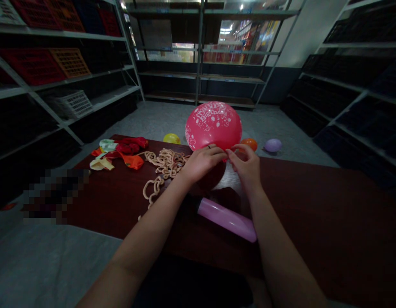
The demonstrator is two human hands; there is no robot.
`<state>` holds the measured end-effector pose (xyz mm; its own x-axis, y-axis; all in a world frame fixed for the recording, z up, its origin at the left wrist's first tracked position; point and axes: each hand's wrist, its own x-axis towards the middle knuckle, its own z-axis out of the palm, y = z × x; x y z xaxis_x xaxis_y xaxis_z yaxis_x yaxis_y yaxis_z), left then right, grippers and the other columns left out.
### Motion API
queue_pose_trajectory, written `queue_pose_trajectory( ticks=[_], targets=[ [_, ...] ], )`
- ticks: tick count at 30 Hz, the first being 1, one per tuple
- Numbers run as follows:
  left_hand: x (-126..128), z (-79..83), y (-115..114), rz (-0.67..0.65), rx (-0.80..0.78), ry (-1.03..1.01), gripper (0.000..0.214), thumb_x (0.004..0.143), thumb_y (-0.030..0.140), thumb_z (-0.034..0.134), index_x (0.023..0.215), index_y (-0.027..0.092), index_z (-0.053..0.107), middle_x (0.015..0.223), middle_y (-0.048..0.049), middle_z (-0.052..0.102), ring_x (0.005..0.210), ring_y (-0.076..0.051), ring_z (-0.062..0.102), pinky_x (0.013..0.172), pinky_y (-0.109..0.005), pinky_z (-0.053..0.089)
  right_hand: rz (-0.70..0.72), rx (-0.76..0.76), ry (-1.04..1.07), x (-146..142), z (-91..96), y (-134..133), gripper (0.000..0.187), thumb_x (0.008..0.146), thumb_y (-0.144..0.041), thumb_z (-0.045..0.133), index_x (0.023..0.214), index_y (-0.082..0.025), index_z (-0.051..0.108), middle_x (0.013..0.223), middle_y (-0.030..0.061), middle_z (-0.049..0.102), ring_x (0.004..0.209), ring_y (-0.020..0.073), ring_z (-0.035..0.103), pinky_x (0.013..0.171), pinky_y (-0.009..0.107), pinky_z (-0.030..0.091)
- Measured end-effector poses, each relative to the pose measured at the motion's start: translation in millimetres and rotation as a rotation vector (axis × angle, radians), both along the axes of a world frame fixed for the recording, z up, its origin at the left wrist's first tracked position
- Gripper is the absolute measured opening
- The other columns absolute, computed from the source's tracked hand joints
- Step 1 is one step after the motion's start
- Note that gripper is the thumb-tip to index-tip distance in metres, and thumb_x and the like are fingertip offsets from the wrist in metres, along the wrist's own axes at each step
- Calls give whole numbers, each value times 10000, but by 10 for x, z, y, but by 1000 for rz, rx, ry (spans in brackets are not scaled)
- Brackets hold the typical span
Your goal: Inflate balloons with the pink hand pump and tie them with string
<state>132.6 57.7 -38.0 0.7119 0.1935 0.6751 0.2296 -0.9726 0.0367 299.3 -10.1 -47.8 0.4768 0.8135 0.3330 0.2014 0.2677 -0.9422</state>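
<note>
An inflated pink balloon with white print is held above the dark red table. My left hand and my right hand both pinch the balloon's neck at its underside, fingers closed. A ring shows on my left hand. A pink hand pump lies on the table just in front of my wrists. A heap of beige rubber bands lies to the left of my left hand.
Uninflated balloons in red, orange and pale colours lie at the table's far left. Yellow, orange and purple inflated balloons rest on the floor beyond. Metal shelves with crates line the walls.
</note>
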Motion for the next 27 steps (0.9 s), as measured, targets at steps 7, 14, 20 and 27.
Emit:
queue_pose_trajectory(
  ticks=[7, 14, 20, 27],
  targets=[
    [21, -19, -16, 6, 71, 81, 278, 1000, 133, 601, 1244, 156, 733, 1176, -108, 760, 1071, -216, 684, 897, -334, 577, 102, -134, 1, 131, -8, -12, 443, 646, -595, 859, 798, -209, 703, 582, -47, 599, 467, 100, 492, 463, 257, 392],
    [54, -67, 39, -130, -245, -291, 271, 1014, 137, 574, 1173, 187, 788, 1116, -101, 787, 1034, -181, 722, 916, -313, 572, 184, -12, 446, 50, -69, 4, 430, 691, -546, 876, 923, -275, 637, 736, -77, 621, 563, 73, 517, 523, 208, 439],
    [117, -84, 40, -36, -595, -472, 213, 943, 127, 662, 1049, 188, 836, 1034, -91, 812, 956, -185, 751, 888, -294, 573, 235, 89, 554, -43, -25, -7, 337, 795, -523, 800, 891, -291, 574, 924, -51, 664, 712, 90, 583, 678, 235, 541],
    [214, -68, 81, 87, -1022, -711, 149, 869, 255, 769, 961, 180, 858, 856, -52, 803, 750, -156, 706, 708, -230, 551, 327, 152, 458, -49, 40, -11, 321, 763, -502, 810, 818, -285, 579, 715, -56, 516, 692, 124, 564, 710, 285, 545]
  ],
)
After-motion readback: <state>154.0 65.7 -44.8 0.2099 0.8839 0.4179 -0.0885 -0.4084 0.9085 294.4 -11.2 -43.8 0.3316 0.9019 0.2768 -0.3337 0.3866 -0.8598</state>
